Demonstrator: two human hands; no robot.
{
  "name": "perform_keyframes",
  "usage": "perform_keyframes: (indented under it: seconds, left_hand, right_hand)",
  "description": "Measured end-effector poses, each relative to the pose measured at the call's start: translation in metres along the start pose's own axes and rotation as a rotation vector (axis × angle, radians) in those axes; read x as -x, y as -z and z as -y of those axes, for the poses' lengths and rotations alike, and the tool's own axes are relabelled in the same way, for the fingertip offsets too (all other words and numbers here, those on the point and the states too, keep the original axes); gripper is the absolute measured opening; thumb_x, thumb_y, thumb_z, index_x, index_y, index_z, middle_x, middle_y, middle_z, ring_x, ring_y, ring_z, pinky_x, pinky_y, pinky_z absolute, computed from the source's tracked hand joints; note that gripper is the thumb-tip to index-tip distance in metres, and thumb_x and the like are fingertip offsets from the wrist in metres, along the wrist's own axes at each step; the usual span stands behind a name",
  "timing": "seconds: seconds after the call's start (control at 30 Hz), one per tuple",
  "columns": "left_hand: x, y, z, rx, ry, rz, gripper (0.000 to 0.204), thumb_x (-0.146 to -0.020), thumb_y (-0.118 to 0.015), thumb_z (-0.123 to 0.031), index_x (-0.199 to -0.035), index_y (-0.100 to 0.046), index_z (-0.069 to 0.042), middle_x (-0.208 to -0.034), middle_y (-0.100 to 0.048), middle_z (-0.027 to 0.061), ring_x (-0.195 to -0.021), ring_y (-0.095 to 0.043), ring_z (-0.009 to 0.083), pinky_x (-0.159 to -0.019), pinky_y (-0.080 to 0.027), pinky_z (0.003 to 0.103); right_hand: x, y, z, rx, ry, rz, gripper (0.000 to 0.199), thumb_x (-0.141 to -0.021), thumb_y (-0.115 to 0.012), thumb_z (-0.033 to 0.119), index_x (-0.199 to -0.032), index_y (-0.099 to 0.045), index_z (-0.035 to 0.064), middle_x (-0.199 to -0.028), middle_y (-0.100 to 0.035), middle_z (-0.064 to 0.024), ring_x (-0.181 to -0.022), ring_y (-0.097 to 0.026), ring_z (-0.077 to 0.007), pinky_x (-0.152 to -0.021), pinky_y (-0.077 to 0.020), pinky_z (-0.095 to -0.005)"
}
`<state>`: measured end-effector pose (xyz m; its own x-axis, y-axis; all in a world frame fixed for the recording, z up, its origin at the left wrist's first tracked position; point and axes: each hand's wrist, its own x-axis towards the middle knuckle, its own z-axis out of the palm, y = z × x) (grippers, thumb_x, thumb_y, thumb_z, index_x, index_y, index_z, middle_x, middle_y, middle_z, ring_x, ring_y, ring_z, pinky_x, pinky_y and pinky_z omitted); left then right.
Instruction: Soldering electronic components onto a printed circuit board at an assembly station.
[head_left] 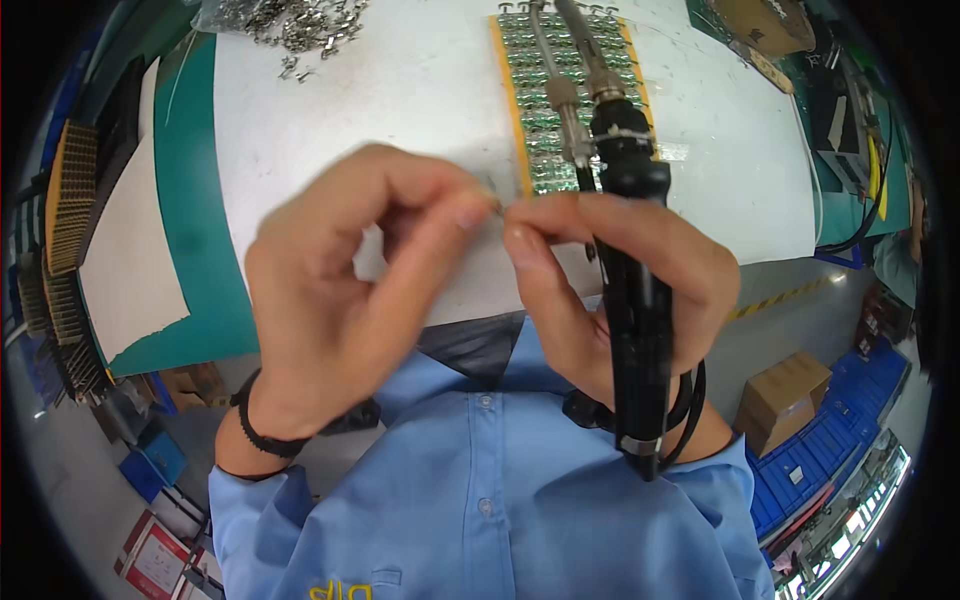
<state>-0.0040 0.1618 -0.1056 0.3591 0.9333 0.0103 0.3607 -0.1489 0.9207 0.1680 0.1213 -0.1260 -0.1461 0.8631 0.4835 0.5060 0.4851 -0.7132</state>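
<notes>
My right hand holds a black soldering iron with a metal feed tube along it, the tip end pointing away from me. The thumb and forefinger of that hand come together at the fingertips. Opposite them, my left hand pinches with thumb and forefinger. Between the two hands' fingertips is something tiny that I cannot make out. Beyond the right hand lies a panel with yellow edges, bearing rows of small green circuit boards with shiny metal parts. The front of the iron covers part of it.
A heap of small metal parts spills from a clear plastic bag at the far left of the white work surface. A green mat shows at its left. Racks with yellow boards stand further left. Right are a cardboard box and blue bins.
</notes>
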Motion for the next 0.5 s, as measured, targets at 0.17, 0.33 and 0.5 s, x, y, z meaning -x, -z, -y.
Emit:
perform_keyframes:
  seconds: [0.17, 0.33, 0.5]
  left_hand:
    - [-0.029, 0.037, 0.022, -0.109, 0.151, -0.002, 0.014, -0.086, -0.06, -0.008, -0.093, -0.061, 0.004, -0.081, -0.06, 0.0013, -0.068, -0.05, 0.003, -0.06, -0.038, 0.015]
    - [-0.03, 0.055, 0.027, -0.039, 0.142, -0.148, 0.015, -0.085, -0.061, -0.008, -0.095, -0.062, 0.003, -0.083, -0.062, 0.0025, -0.068, -0.051, 0.0041, -0.059, -0.038, 0.016]
    - [-0.025, 0.05, 0.038, -0.231, -0.051, -0.122, 0.007, -0.081, -0.064, -0.005, -0.085, -0.064, 0.001, -0.076, -0.059, -0.0004, -0.059, -0.045, 0.0039, -0.053, -0.038, 0.019]
  right_hand:
    - [-0.002, 0.007, -0.003, 0.1, 0.076, -0.043, 0.045, -0.075, -0.064, -0.004, -0.11, -0.036, 0.0036, -0.076, -0.065, -0.0169, -0.071, -0.065, -0.0189, -0.07, -0.049, -0.0261]
    - [0.012, 0.01, -0.008, 0.037, -0.002, -0.066, 0.04, -0.082, -0.055, -0.001, -0.113, -0.031, 0.0078, -0.08, -0.065, -0.019, -0.075, -0.063, -0.019, -0.073, -0.0463, -0.0295]
    - [0.012, 0.011, -0.011, 0.043, -0.029, -0.009, 0.04, -0.084, -0.053, 0.002, -0.115, -0.03, 0.0089, -0.082, -0.065, -0.0199, -0.076, -0.063, -0.0188, -0.074, -0.0464, -0.0293]
